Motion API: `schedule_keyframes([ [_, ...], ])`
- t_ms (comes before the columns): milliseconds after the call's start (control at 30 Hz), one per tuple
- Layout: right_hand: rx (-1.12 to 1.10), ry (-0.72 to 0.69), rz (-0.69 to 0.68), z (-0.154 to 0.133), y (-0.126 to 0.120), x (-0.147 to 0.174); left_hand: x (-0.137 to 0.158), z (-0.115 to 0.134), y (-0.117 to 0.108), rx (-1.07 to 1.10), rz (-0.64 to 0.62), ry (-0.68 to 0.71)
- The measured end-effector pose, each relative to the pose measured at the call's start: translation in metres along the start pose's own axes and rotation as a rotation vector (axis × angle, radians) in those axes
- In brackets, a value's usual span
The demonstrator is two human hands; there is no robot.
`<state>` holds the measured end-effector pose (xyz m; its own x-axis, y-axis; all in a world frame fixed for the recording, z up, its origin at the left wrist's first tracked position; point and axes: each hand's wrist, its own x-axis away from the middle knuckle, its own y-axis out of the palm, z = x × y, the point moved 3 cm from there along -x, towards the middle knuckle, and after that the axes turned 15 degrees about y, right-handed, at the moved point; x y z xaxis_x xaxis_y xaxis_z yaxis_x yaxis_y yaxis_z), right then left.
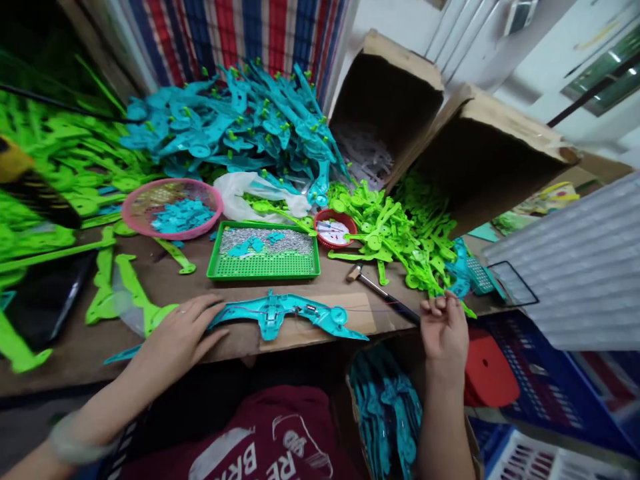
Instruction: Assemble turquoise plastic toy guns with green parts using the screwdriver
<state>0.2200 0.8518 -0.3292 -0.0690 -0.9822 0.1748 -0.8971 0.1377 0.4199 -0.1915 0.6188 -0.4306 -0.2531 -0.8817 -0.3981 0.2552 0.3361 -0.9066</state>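
Observation:
A long, curved teal plastic shell point(273, 313) lies hollow side up on a piece of cardboard at the table's front edge. Its left end is held by my left hand point(185, 330), fingers over the top and thumb on the near side. Small metal parts sit inside the shell. Thin red and dark wires point(375, 307) run out of it to the right. My right hand point(445, 327) is closed in a pinch on their far ends, just past the black handle of a hammer point(383, 291). The fingertips partly hide the wire ends.
Behind the shell stand a green tray point(263, 267) of small metal pieces, a pink basket point(173, 235) of teal parts and a red bowl point(335, 243). Piles of teal shells point(230, 127) and lime-green parts point(395, 230) rise beyond. Cardboard boxes point(505, 127) lean at back right.

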Motion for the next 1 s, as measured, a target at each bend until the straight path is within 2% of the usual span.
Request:
schedule_keyframes([
  [67,0.047,-0.068,-0.055,-0.002,0.015,0.016,-0.018,0.017,-0.012,0.026,0.008,0.014],
  [133,0.080,-0.129,-0.181,-0.005,0.037,0.036,-0.046,0.039,-0.024,0.123,0.052,0.052],
  [200,0.103,-0.217,-0.383,-0.008,0.059,0.059,-0.080,0.060,-0.032,0.320,0.127,0.080],
  [267,0.179,-0.320,-0.701,-0.009,0.077,0.085,-0.113,0.073,-0.037,0.572,0.214,0.014],
  [333,0.376,-0.376,-0.991,-0.004,0.086,0.108,-0.138,0.080,-0.039,0.788,0.247,-0.070],
  [367,0.529,-0.398,-1.074,0.001,0.087,0.117,-0.148,0.084,-0.041,0.869,0.231,-0.079],
  [400,0.697,-0.435,-1.086,0.006,0.087,0.122,-0.155,0.089,-0.042,0.932,0.199,-0.052],
  [500,1.033,-0.665,-0.857,0.021,0.079,0.124,-0.167,0.109,-0.043,1.067,0.058,0.139],
  [533,1.048,-0.723,-0.760,0.025,0.075,0.124,-0.169,0.114,-0.041,1.101,0.028,0.188],
  [567,1.031,-0.724,-0.662,0.030,0.072,0.123,-0.170,0.118,-0.037,1.136,0.007,0.216],
  [633,0.962,-0.545,-0.540,0.040,0.066,0.121,-0.171,0.122,-0.028,1.189,-0.003,0.230],
  [700,0.848,-0.224,-0.492,0.050,0.063,0.120,-0.172,0.119,-0.018,1.189,0.016,0.249],
  [800,0.687,0.170,-0.561,0.058,0.062,0.115,-0.170,0.113,-0.011,1.080,0.052,0.375],
  [867,0.698,0.254,-0.604,0.054,0.059,0.105,-0.167,0.110,-0.012,0.918,0.106,0.491],
  [900,0.721,0.208,-0.556,0.048,0.055,0.097,-0.166,0.110,-0.014,0.802,0.147,0.534],
  [933,0.741,0.100,-0.435,0.040,0.049,0.088,-0.166,0.110,-0.016,0.670,0.191,0.554],
  [1000,0.757,-0.244,-0.057,0.019,0.037,0.078,-0.168,0.113,-0.020,0.412,0.259,0.552],
])
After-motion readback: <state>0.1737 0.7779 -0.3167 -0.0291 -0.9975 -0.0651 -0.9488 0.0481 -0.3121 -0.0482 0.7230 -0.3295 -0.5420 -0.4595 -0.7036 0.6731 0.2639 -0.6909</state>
